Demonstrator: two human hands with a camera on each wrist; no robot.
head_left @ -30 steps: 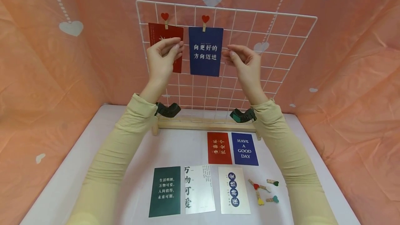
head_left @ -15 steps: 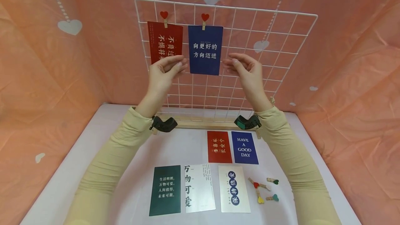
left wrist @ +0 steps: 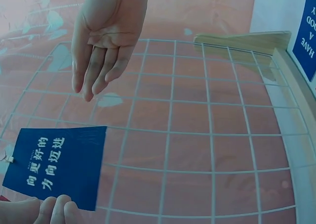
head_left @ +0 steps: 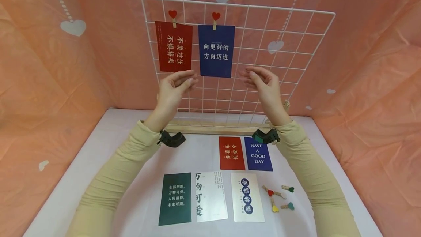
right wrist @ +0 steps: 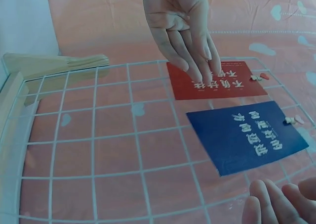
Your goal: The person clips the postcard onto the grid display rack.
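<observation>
A red card [head_left: 174, 46] and a blue card [head_left: 216, 51] with white lettering hang side by side from the white wire grid [head_left: 273, 61], each under a wooden clothespin with a red heart [head_left: 216, 17]. My left hand [head_left: 172, 89] is just below the red card, its fingers loosely bent and holding nothing. To the right of the blue card, lower down, my right hand [head_left: 266, 85] is raised with relaxed fingers and nothing in them. In the left wrist view the left fingers [left wrist: 54, 211] overlap the blue card's edge; in the right wrist view the right fingers [right wrist: 271, 204] are apart from it.
On the white table lie a red card [head_left: 231, 153], a blue "HAVE A GOOD DAY" card [head_left: 258, 154], a green card [head_left: 175, 198] and two white cards [head_left: 248, 197]. Several heart clothespins [head_left: 275, 207] lie at the right. A wooden base [head_left: 210, 129] supports the grid.
Both hands have moved down, the right one also slightly outward to the right. The hanging red card, partly covered by the left hand before, now shows its lettering. Both hanging cards stay in place.
</observation>
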